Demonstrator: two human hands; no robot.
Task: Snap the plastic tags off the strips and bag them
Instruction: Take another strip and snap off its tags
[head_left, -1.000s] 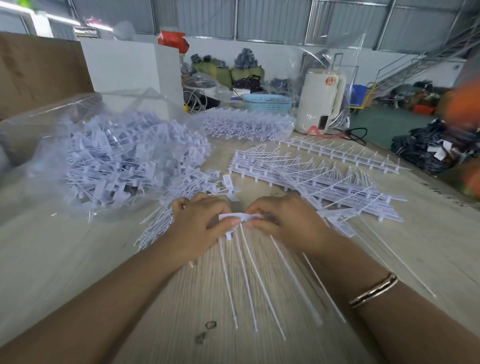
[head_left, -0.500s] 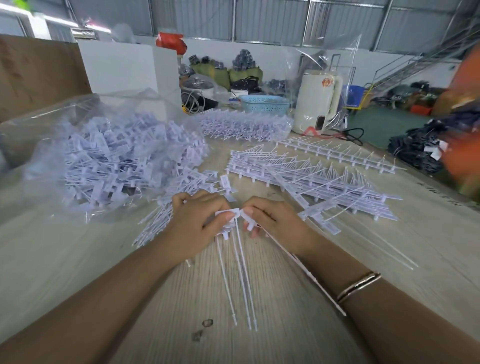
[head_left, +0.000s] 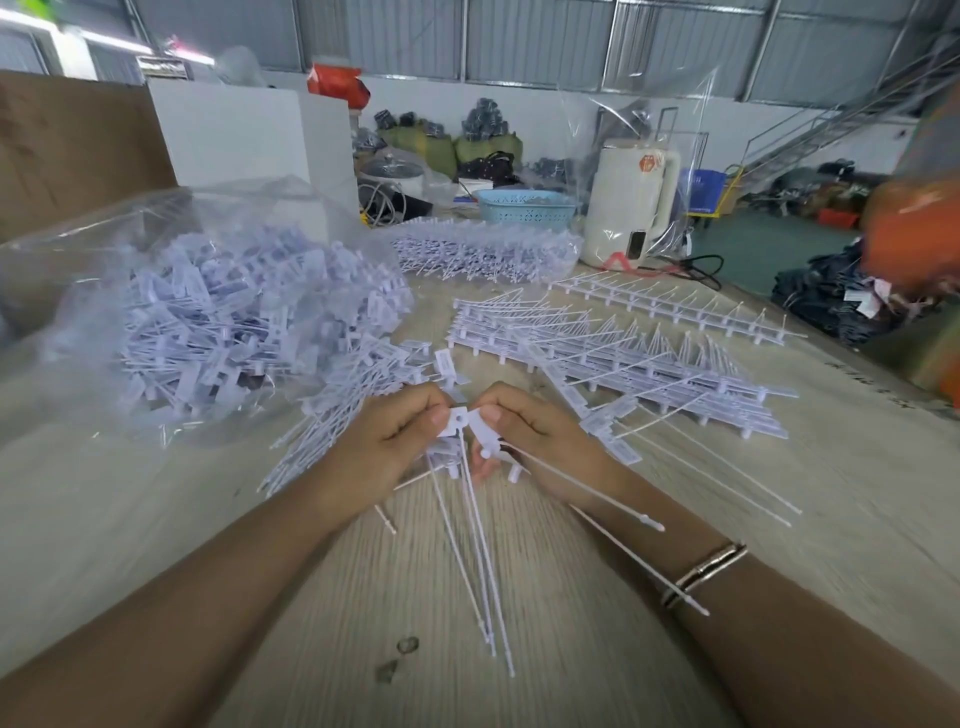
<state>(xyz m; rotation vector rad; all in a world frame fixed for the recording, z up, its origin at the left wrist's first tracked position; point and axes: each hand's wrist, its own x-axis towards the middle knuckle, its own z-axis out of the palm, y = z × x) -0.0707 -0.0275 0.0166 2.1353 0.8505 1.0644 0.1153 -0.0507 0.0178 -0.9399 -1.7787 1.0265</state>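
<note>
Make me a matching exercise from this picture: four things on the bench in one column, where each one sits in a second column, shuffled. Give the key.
Things
1. clear bag of loose tags
2. blue basket
3. white appliance
4. stack of unbroken strips

Places
A. far end of the table, right of the basket, upright
B. flat on the table, beyond the right hand
C. left side of the table, beyond the left hand
D. far end of the table, behind another bag of strips

Pairs: 1-C, 2-D, 3-A, 4-B
</note>
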